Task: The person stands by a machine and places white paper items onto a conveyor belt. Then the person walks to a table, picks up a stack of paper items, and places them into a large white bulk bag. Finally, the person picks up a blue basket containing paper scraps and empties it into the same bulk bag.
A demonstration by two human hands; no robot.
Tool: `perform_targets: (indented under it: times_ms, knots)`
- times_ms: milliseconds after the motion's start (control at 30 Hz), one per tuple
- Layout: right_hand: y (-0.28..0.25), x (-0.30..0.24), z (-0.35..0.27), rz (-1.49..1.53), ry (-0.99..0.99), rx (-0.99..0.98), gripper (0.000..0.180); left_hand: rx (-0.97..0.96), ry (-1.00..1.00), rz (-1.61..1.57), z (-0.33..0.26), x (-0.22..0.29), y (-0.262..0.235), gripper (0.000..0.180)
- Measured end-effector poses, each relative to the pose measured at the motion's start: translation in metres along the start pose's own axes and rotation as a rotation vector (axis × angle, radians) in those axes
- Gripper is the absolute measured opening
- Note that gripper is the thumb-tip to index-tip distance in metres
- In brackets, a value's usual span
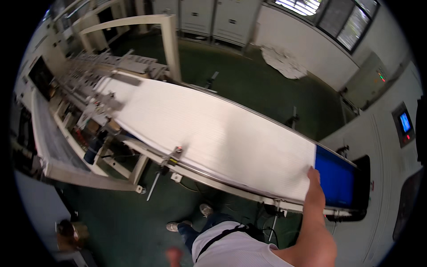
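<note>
the white sheet (191,120) covers most of the blue belt (336,180), but not its right end. the right hand (314,176) touches the sheet's right edge; i can't tell if it grips. the left hand (174,255) is too blurry to tell.

No words, numbers or signs can be read here.
</note>
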State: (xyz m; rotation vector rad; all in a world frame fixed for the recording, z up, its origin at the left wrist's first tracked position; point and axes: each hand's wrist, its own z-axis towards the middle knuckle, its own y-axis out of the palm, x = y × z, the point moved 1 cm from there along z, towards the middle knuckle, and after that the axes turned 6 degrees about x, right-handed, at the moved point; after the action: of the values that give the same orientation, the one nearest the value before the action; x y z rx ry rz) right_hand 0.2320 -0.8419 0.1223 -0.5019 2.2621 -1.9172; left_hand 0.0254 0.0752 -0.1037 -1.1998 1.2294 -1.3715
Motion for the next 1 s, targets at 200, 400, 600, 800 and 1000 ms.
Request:
perform_targets:
  times_ms: [200,400,600,800,1000]
  knots:
    - [-0.058,-0.149,-0.092,0.213,-0.279,0.322,0.06,0.189,-0.098,-0.031,-0.03,0.013,0.003,0.011]
    - [-0.034,-0.282,-0.168,0.359,-1.026,0.569,0.054,0.23,-0.274,0.056,-0.063,0.025,0.005,0.019]
    - [-0.029,-0.368,-0.273,0.404,-1.443,0.432,0.054,0.086,-0.39,-0.036,-0.103,0.045,0.006,0.018]
    - [-0.019,-0.405,-0.333,0.28,-1.549,0.367,0.057,-0.307,-1.211,-0.891,-0.106,0.072,-0.037,0.017]
    - [-0.025,-0.453,-0.374,0.217,-1.745,0.232,0.055,-0.332,-1.674,-1.122,-0.092,0.084,-0.064,0.021]
